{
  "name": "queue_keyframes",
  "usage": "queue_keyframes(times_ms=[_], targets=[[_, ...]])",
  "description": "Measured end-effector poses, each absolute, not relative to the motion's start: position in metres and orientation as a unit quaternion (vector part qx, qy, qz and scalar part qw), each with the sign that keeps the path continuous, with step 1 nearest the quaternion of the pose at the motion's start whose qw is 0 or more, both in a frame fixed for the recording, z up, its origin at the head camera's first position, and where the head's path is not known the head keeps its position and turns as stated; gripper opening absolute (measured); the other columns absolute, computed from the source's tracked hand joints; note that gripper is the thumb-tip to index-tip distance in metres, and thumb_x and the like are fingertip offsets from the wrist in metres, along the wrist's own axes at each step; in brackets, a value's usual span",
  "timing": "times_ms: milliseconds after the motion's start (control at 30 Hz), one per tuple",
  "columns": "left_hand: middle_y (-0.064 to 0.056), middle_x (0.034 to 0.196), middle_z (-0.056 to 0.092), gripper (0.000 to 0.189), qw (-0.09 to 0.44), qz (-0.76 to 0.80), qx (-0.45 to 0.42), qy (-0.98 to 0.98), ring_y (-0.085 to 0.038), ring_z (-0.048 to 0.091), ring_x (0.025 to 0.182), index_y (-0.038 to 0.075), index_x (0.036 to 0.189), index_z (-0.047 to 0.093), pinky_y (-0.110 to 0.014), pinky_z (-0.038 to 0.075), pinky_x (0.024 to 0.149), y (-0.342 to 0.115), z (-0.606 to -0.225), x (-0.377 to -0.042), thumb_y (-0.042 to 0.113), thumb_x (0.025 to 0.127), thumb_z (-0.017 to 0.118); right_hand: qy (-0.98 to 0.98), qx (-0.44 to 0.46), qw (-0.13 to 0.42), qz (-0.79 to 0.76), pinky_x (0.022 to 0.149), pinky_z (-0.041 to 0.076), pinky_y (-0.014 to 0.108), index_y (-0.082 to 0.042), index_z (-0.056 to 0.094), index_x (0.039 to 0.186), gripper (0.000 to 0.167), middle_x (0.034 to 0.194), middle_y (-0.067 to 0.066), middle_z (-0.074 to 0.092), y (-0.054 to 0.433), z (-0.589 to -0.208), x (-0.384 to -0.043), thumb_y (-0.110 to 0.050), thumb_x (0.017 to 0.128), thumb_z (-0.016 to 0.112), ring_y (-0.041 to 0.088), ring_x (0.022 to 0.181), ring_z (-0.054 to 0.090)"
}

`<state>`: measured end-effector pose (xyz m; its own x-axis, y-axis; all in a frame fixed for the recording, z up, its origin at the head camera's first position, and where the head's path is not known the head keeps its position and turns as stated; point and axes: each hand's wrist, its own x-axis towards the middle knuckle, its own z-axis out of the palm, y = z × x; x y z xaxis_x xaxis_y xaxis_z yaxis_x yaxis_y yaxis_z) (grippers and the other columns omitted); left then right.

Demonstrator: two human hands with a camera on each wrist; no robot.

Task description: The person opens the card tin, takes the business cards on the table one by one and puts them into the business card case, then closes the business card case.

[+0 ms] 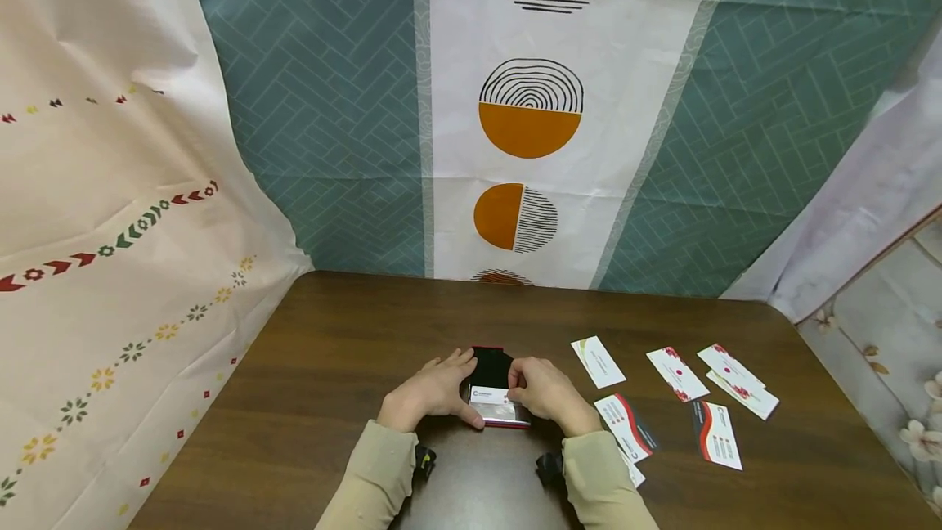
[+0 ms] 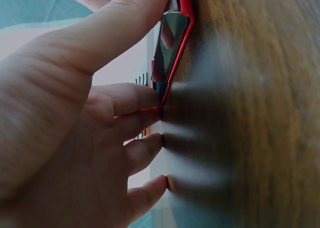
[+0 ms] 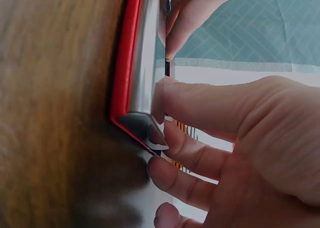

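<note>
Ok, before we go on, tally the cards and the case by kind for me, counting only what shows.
Open case: 1
Card at the case: 1 visible
Loose cards, some overlapping: 7 visible
Total: 9

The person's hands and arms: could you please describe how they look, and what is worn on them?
The left hand and the right hand are bare, with no glove or ring showing. The left sleeve and the right sleeve are long, plain and light beige, ending near the wrists. A small black device shows beside the left wrist, another beside the right.
</note>
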<state>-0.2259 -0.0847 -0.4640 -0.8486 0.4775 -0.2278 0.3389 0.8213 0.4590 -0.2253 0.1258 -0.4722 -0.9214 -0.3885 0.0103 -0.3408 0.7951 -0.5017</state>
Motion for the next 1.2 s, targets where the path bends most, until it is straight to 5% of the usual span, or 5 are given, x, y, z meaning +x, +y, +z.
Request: queue_keyframes(times_ms=[433,800,967,1200], targets=[[-0.011,0.159,0.025,0.103,0.169,0.219,0.222,0.935,-0.030,0.017,0.147,0.002,0.149,0.039,-0.051,0.016,0.116,-0.085,-0.465,-0.226,0.048,0.070,0.085,0.960,-0.193,-0.006,-0.204,0.060,0.042,0.036,-0.016,0.063,0.093,0.016,0.080,-0.005,0.051,0.148,-0.456,-0.220,-0.022,0.086,0.076,0.014,0.073,0.051],[-0.009,0.160,0.024,0.103,0.168,0.213,0.218,0.938,-0.028,0.016,0.147,0.003,0.149,0.038,-0.051,0.016,0.116,-0.085,-0.466,-0.226,0.048,0.070,0.086,0.974,-0.205,-0.077,-0.060,0.063,0.050,0.048,-0.011,0.064,0.105,0.027,0.095,0.007,0.061,0.221,-0.443,-0.224,-0.025,0.086,0.076,0.031,0.087,0.062],[-0.010,0.159,0.025,0.102,0.168,0.217,0.220,0.936,-0.029,0.017,0.147,0.002,0.149,0.039,-0.051,0.016,0.116,-0.083,-0.464,-0.225,0.047,0.070,0.086,0.975,-0.192,-0.105,-0.022,0.056,0.050,0.050,-0.007,0.062,0.104,0.028,0.087,0.009,0.059,0.261,-0.450,-0.224,-0.024,0.086,0.075,0.033,0.079,0.060],[-0.010,0.159,0.025,0.102,0.167,0.216,0.216,0.937,-0.029,0.016,0.147,0.002,0.149,0.038,-0.051,0.015,0.116,-0.083,-0.464,-0.224,0.046,0.070,0.086,0.989,-0.127,-0.072,-0.019,0.060,0.051,0.056,0.001,0.060,0.112,0.041,0.096,0.017,0.060,0.309,-0.457,-0.221,-0.029,0.088,0.073,0.040,0.087,0.061]])
